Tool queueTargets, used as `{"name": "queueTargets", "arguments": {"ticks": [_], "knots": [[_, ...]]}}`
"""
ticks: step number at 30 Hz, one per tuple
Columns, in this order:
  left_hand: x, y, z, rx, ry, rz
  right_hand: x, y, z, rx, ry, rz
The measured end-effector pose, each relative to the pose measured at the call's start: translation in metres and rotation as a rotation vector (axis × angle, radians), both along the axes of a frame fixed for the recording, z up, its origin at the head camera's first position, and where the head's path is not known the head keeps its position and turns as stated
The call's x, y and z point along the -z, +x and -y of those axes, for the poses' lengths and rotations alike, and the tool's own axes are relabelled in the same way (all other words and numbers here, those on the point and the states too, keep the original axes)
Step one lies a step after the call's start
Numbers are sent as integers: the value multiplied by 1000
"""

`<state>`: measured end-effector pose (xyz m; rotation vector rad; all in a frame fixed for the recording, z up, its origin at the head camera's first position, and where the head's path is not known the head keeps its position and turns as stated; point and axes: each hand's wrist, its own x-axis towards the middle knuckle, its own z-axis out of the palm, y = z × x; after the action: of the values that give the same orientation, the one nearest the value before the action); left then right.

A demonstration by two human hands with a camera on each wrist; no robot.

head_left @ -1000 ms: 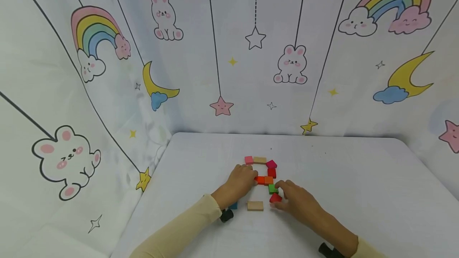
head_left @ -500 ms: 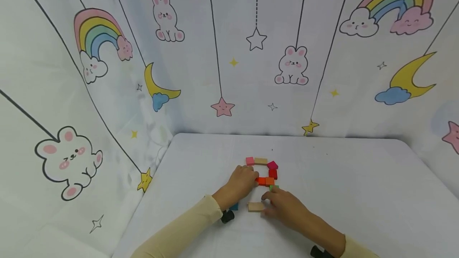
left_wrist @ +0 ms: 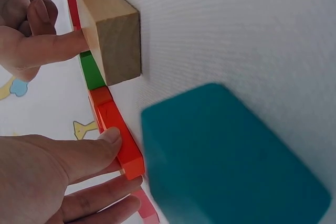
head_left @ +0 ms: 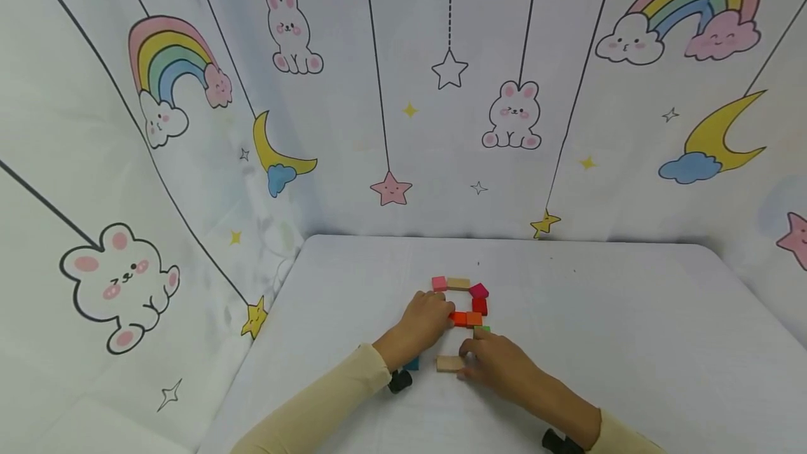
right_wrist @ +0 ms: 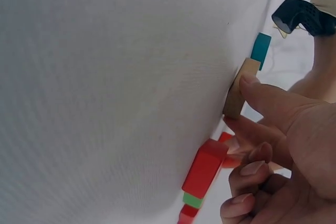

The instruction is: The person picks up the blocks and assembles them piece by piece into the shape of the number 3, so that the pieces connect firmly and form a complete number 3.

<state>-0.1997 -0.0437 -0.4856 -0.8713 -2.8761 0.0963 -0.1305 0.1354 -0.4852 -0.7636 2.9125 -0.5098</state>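
Note:
My right hand (head_left: pixel 504 366) pinches the right end of a plain wooden block (head_left: pixel 447 363) between thumb and index finger, as the right wrist view shows. The block (left_wrist: pixel 119 40) lies on the white table. With thumb and fingers, my left hand (head_left: pixel 424 317) holds the end of an orange-red block (left_wrist: pixel 123 140). Beside that sits an orange block (head_left: pixel 474 319), then a green block (head_left: pixel 482 329), partly behind my right fingers. A red block (right_wrist: pixel 205 166) beyond the green one is hidden by the right hand in the head view.
Behind the hands lie a pink block (head_left: pixel 438 284), another wooden block (head_left: pixel 458 284), a crimson block (head_left: pixel 479 291) and a red block (head_left: pixel 480 306). A teal block (head_left: pixel 412 363) lies near my left wrist. A patterned curtain (head_left: pixel 441 139) stands behind the table.
My right hand has moved left from beside the red and green blocks to the wooden block and pinches it now. The left hand has stayed in place.

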Motion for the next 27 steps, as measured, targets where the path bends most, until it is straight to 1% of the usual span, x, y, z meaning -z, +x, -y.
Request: {"name": "queueTargets", "arguments": {"ticks": [7, 18, 24, 27], "knots": [[-1, 0, -1, -7, 2, 4, -2, -3, -7, -1, -31, 31], [0, 0, -1, -14, 1, 10, 0, -8, -13, 46, -28, 83], [-1, 0, -1, -13, -1, 17, -3, -7, -15, 40, -23, 67], [-2, 0, -1, -14, -4, 27, -1, -8, -15, 40, -14, 57]]}}
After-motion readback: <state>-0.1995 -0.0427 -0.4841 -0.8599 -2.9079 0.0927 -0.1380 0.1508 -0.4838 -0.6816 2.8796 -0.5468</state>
